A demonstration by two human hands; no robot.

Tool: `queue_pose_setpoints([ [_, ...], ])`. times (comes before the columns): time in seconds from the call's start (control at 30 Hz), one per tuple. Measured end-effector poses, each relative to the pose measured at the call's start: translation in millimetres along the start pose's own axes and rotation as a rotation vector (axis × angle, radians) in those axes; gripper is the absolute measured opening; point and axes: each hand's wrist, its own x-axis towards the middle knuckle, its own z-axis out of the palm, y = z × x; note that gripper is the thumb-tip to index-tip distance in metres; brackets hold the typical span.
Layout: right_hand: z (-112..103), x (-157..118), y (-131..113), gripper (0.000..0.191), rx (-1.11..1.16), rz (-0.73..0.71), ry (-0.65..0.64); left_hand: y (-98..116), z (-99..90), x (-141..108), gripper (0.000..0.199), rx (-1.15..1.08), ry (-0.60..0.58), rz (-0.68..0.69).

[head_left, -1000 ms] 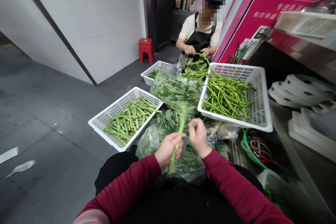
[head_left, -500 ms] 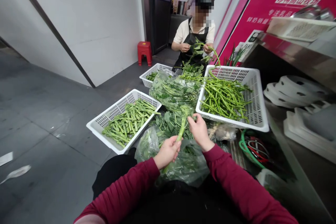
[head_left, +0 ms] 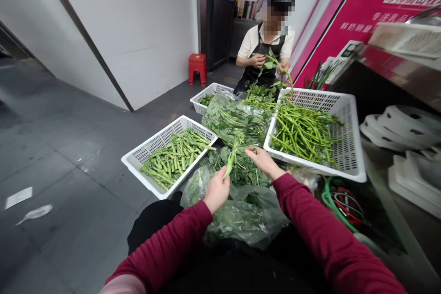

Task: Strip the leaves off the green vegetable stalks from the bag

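Plastic sheeting [head_left: 250, 223] lies nearest, bunched over greens at the person's knees. Above it, the left hand [head_left: 217, 188] is closed round the lower part of a green stalk [head_left: 233, 154], tilted with its leafy head up and away; this hold probably leaves the head free for the other hand. The right hand [head_left: 260, 161] is just beside that head, thumb and fingers brought near each other, over loose leaves [head_left: 250, 170]. A white basket [head_left: 135, 161] of cut stalks sits to the left and another [head_left: 352, 133] of long thin stems to the right, seemingly to keep both within reach. Farther off, a co-worker [head_left: 267, 49] holds a leafy stem.

The fist hides the stalk's lower end. Whether the right fingertips pinch anything, I cannot tell. A bag of greens [head_left: 237, 117] partly covers the small far basket [head_left: 198, 106], and the wall lettering runs off the right edge.
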Motion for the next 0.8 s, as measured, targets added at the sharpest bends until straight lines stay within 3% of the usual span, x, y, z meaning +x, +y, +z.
queue_pose_setpoints([
  [0.07, 9, -8, -10, 0.031, 0.04, -0.061, -0.001, 0, 1.3, -3, 0.039, 0.119, -0.002, 0.031],
  [0.17, 26, -28, -23, 0.029, -0.063, -0.123, 0.152, 1, 6.0, -6, 0.04, 0.116, 0.004, 0.05],
  [0.23, 34, -39, -26, 0.026, -0.135, -0.196, 0.231, 4, 9.3, -8, 0.036, -0.059, -0.079, -0.008],
  [0.33, 38, -52, -22, 0.023, -0.082, -0.236, 0.272, 11, 10.3, -10, 0.029, -0.447, -0.301, -0.158],
  [0.4, 39, -59, -19, 0.022, 0.08, -0.196, 0.255, 16, 7.8, -10, 0.029, -0.661, -0.388, -0.214],
  [0.47, 39, -62, -17, 0.022, 0.331, -0.116, 0.205, 17, 4.9, -9, 0.031, -0.73, -0.407, -0.209],
  [0.6, 27, -50, -19, 0.025, 0.702, 0.017, 0.149, 9, 5.3, -8, 0.034, -0.427, -0.291, -0.058],
  [0.7, 16, -40, -25, 0.023, 0.735, 0.006, 0.097, 2, 7.9, -9, 0.036, -0.125, -0.123, 0.085],
  [0.8, 14, -41, -30, 0.024, 0.791, 0.001, 0.108, 1, 5.9, -12, 0.039, 0.084, -0.061, 0.163],
])
